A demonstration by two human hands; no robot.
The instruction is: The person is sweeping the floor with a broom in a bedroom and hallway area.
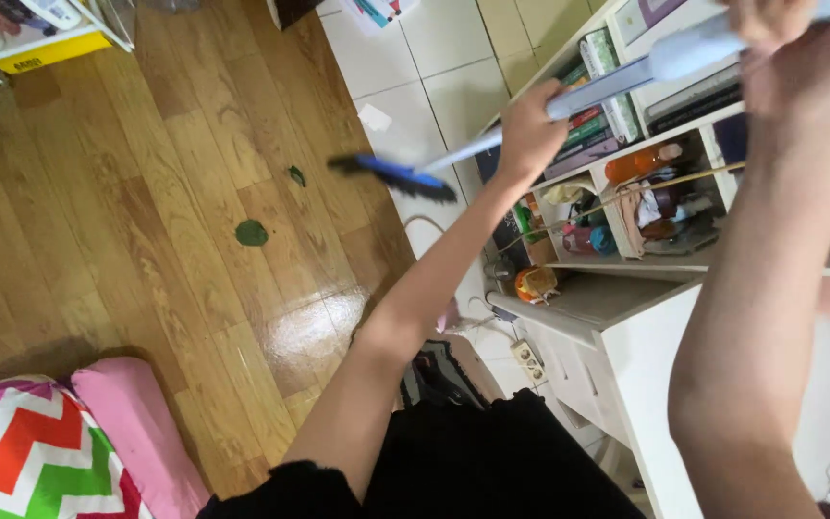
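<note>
I hold a broom with both hands. My left hand point(528, 130) grips the pale blue and white handle point(617, 82) about halfway down. My right hand point(785, 43) is closed around the upper end of the handle at the top right. The broom's blue and black brush head point(394, 176) hovers blurred over the line where the wooden floor point(127, 211) meets the white tiles point(405, 67). Two green leaves lie on the wood, a larger one point(251, 233) and a smaller one point(297, 176), both left of the brush head.
A white shelf unit point(646, 317) on the right holds books, bottles and small items. A power strip point(528, 360) and cable lie at its foot. Pink and zigzag-patterned cushions point(60, 442) sit at the lower left. A scrap of paper point(374, 117) lies on the tiles.
</note>
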